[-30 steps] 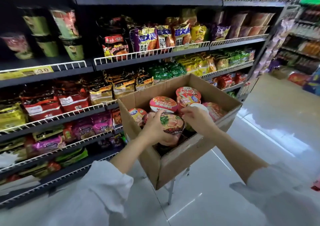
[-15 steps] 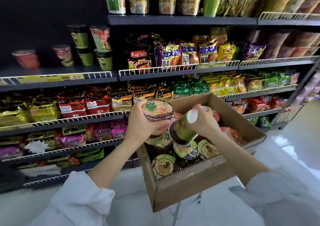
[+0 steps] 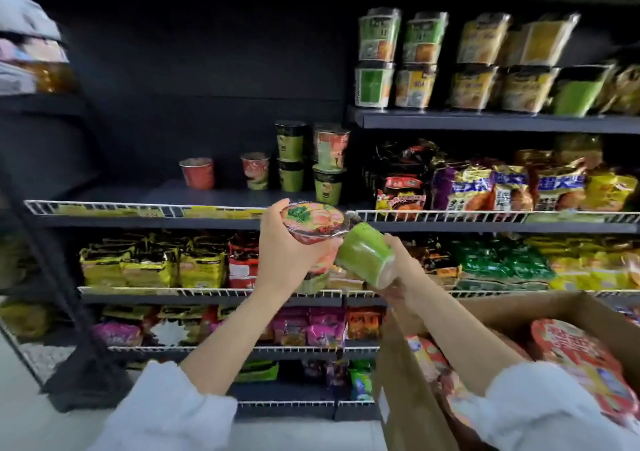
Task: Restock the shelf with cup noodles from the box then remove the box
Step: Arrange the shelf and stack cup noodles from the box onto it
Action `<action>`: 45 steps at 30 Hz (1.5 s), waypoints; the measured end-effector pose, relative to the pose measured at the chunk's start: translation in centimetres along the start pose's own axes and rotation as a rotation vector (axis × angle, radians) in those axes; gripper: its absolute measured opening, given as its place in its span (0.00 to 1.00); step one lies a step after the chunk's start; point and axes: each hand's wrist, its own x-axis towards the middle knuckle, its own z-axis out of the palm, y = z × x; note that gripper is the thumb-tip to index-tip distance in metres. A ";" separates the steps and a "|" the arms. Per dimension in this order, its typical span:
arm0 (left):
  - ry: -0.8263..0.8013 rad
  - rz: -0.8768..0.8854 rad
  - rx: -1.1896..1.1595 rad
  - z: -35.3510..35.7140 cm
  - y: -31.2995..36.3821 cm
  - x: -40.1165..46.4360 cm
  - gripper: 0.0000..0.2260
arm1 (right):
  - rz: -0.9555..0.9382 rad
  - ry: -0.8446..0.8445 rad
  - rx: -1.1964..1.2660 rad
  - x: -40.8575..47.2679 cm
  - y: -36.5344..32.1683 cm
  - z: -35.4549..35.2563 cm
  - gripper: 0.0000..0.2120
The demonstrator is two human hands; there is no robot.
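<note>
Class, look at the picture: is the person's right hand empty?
No. The right hand grips a green cup held on its side, beside the bowl of noodles in the left hand.

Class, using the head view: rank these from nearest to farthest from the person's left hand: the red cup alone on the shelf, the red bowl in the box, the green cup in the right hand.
From the left hand:
1. Green cup, just right, almost touching.
2. Red cup, up and left on the shelf.
3. Red bowl, far lower right, in the box.
</note>
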 end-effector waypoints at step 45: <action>-0.107 -0.015 -0.087 0.9 -19.9 42.4 0.43 | -0.487 0.392 -0.589 34.8 -12.1 28.1 0.54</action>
